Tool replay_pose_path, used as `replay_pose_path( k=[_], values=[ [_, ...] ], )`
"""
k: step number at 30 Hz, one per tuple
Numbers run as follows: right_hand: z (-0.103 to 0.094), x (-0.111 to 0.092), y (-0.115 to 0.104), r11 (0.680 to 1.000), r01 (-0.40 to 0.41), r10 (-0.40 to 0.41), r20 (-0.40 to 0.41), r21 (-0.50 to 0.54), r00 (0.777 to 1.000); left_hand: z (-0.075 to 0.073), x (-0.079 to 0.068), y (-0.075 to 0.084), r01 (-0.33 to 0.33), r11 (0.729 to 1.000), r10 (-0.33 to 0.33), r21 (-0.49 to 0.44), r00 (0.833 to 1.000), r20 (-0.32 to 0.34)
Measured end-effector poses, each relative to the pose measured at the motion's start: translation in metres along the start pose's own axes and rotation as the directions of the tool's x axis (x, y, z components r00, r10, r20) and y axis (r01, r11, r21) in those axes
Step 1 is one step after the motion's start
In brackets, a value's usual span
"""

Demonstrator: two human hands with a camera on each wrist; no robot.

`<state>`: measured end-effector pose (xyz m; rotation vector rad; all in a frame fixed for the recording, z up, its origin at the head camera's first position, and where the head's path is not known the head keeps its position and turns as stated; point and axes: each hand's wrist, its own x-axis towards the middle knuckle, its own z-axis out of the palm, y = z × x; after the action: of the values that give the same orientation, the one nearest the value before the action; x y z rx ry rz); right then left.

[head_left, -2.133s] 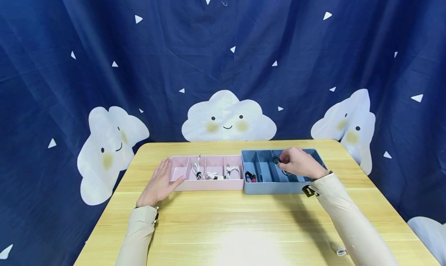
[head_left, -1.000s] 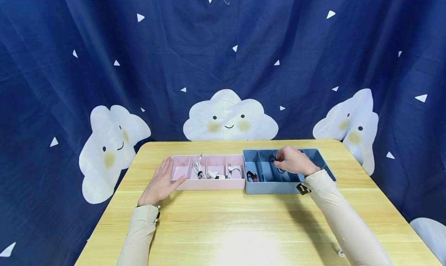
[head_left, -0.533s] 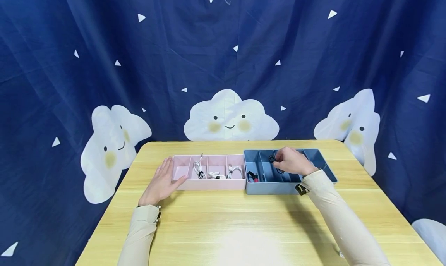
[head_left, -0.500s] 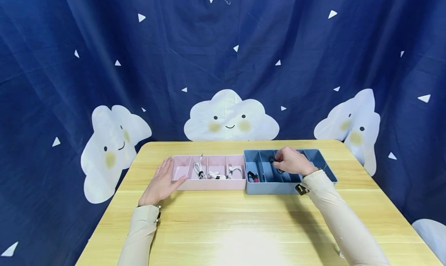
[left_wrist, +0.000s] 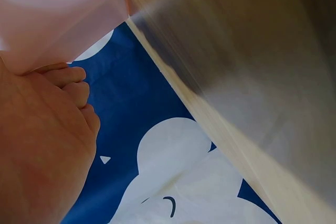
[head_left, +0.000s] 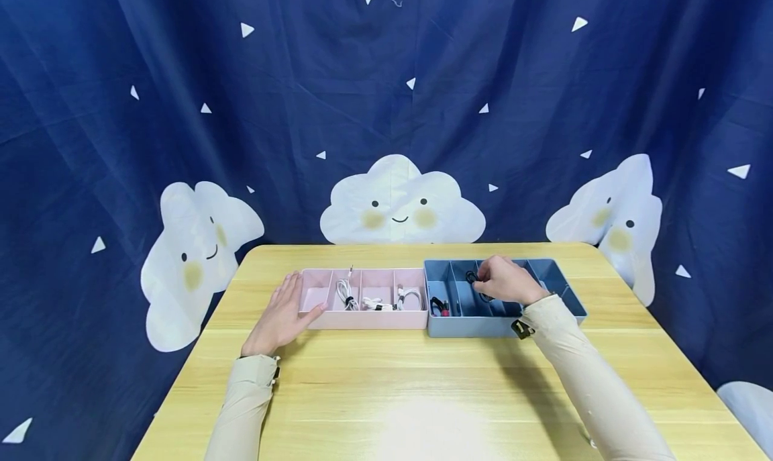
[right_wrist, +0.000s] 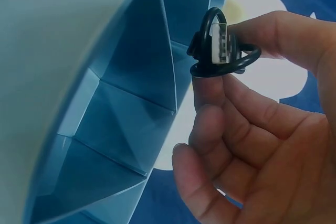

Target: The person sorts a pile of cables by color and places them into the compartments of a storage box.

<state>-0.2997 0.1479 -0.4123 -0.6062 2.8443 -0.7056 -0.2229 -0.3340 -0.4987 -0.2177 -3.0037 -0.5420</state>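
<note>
My right hand [head_left: 510, 280] pinches a coiled black USB cable [right_wrist: 214, 70] between thumb and fingers, over the middle compartments of the blue divided box [head_left: 474, 327]. The cable's metal USB plug [right_wrist: 219, 43] faces the camera in the right wrist view. My left hand [head_left: 276, 319] rests against the left end of the pink divided box [head_left: 371, 321], fingers straight along its side and thumb at its front rim. In the left wrist view, the palm [left_wrist: 42, 140] touches the pink wall.
Bundled white cables [head_left: 345, 296] lie in several pink compartments; the leftmost one holds nothing. A black cable with a red part [head_left: 441, 306] lies in the blue box's left compartment. Beside the right sleeve [head_left: 594, 380], a small white item [head_left: 592, 442] is mostly hidden on the wooden table [head_left: 362, 380].
My right hand has shifted slightly left over the blue box with the black cable, then stays nearly still. The left hand holds its place. The head view has drifted a little.
</note>
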Motion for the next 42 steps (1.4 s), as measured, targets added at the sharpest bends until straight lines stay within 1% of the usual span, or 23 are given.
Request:
replay_pose_path(
  k=[8, 16, 27, 42],
  values=[
    [0.002, 0.001, 0.000, 1.000, -0.009, 0.009, 0.004, 0.000, 1.000, 0.000, 0.000, 0.001, 0.003, 1.000, -0.003, 0.000, 1.000, -0.003],
    [0.005, 0.004, 0.003, 1.000, 0.003, -0.003, 0.007, -0.007, 1.000, 0.001, 0.000, 0.000, 0.004, 1.000, -0.004, 0.003, 1.000, 0.000],
    [0.008, 0.006, 0.005, 1.000, -0.014, 0.015, 0.021, -0.011, 1.000, 0.000, 0.000, 0.001, 0.012, 1.000, -0.012, -0.005, 1.000, 0.005],
    [0.012, 0.010, 0.002, 1.000, -0.016, 0.016, 0.002, -0.025, 1.000, -0.001, 0.000, 0.001, 0.014, 1.000, -0.013, -0.012, 1.000, 0.015]
  ],
)
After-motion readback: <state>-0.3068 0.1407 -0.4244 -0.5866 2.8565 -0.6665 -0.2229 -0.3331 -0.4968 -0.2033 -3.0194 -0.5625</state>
